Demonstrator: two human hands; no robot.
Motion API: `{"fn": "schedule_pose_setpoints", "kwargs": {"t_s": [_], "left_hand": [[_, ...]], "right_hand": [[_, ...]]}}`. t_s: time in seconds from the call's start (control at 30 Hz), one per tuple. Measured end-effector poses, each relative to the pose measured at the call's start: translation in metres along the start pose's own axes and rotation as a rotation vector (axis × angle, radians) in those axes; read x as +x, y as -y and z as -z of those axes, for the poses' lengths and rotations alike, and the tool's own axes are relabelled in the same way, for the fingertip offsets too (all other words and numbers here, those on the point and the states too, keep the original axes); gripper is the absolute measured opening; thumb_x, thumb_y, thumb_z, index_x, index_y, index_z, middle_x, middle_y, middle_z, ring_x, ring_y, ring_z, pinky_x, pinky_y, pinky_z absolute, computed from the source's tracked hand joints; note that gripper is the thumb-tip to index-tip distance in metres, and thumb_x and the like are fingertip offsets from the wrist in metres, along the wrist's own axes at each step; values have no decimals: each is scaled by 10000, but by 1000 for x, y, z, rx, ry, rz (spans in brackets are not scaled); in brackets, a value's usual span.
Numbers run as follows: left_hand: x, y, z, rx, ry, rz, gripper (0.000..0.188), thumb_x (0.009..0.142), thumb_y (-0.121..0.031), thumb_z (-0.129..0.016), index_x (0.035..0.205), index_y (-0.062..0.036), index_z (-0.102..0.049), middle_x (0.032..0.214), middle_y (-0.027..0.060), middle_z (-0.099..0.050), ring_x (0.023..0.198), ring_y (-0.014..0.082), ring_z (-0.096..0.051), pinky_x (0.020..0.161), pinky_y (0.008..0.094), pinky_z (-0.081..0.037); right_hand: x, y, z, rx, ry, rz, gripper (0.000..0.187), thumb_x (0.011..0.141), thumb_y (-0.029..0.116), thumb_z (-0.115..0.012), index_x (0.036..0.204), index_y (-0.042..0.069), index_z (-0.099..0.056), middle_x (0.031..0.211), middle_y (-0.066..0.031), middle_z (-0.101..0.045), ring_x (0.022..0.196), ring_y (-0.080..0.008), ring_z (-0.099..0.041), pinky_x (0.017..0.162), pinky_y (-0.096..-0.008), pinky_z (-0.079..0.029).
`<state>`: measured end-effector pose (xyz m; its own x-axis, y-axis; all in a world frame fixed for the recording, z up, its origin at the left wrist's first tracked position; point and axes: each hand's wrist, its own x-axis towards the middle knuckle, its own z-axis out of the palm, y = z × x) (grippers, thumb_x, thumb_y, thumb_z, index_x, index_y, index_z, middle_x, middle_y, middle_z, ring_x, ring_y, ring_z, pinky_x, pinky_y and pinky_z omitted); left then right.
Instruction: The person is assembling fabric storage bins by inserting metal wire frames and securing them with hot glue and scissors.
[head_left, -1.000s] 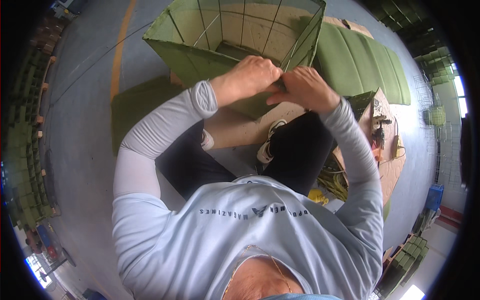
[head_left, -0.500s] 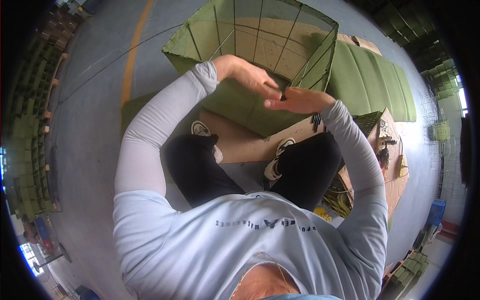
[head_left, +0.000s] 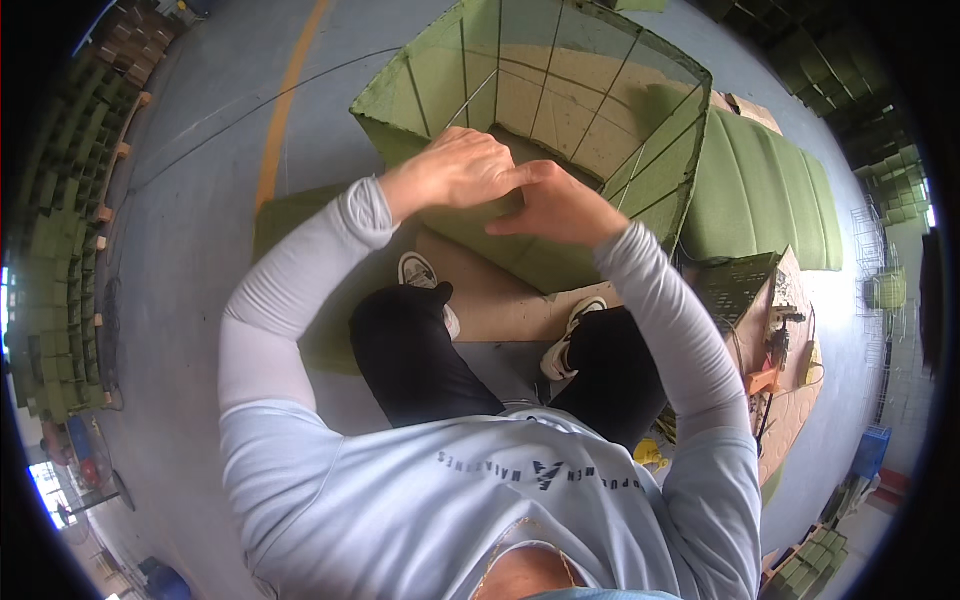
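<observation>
In front of me stands a green fabric box on a wire frame [head_left: 437,85], its top open toward me. Both hands meet at its near rim. My left hand [head_left: 458,170] is closed, fingers curled under, its knuckles up, over that edge. Touching it, my right hand [head_left: 562,205] bends around the same spot, fingers curled and thumb apart below them. The hands cover whatever lies between their fingers. Thin wires run across the box's walls and opening.
Brown cardboard [head_left: 470,275] lies under the box and by my shoes. A green padded panel [head_left: 765,190] sits to the right. Nearer is a cardboard-topped stand [head_left: 790,375] with a tool on it. Stacked green pieces [head_left: 65,250] line the left.
Both hands have shifted left along the near rim, and the left fingers have curled from outstretched. The box appears farther right and lower in view as the view turned.
</observation>
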<state>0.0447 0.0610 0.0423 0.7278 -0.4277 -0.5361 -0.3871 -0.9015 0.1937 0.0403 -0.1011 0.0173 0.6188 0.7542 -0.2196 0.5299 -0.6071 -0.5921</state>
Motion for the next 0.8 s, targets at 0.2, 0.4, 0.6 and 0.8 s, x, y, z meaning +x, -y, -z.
{"fn": "schedule_pose_setpoints", "kwargs": {"t_s": [0.2, 0.4, 0.6, 0.8], "left_hand": [[35, 42, -7, -862, 16, -232, 1006, 772, -813, -88, 1232, -48, -553, 1327, 120, -485, 1286, 272, -384, 1097, 408, -246], [-12, 71, -16, -532, -1295, -266, 640, 942, -576, -270, 1037, -64, -643, 1009, 103, -649, 913, 265, -573, 837, 387, -433], [-22, 58, -33, 0, -759, 37, 741, 937, -582, -284, 542, 1, -513, 610, 161, -557, 657, 315, -565, 690, 408, -439], [13, 69, -24, -71, -402, 210, 943, 817, -786, -93, 842, -86, -725, 862, 127, -676, 908, 293, -621, 866, 396, -447]], "right_hand": [[17, 9, 20, 517, 357, -81, 1004, 705, 673, -641, 1337, -63, -383, 1378, -240, -374, 1251, -311, -427, 1020, -387, -363], [27, 9, -21, -560, -879, 302, 538, 844, 431, -585, 1021, -75, -547, 933, -196, -617, 930, -313, -618, 853, -359, -469], [47, 31, -20, -134, -142, -25, 540, 765, 347, -690, 1064, -76, -538, 952, -197, -637, 948, -296, -623, 834, -368, -483], [82, 6, -12, 192, 92, -41, 730, 731, 514, -686, 1147, -67, -535, 1111, -221, -597, 1023, -337, -585, 887, -372, -454]]}}
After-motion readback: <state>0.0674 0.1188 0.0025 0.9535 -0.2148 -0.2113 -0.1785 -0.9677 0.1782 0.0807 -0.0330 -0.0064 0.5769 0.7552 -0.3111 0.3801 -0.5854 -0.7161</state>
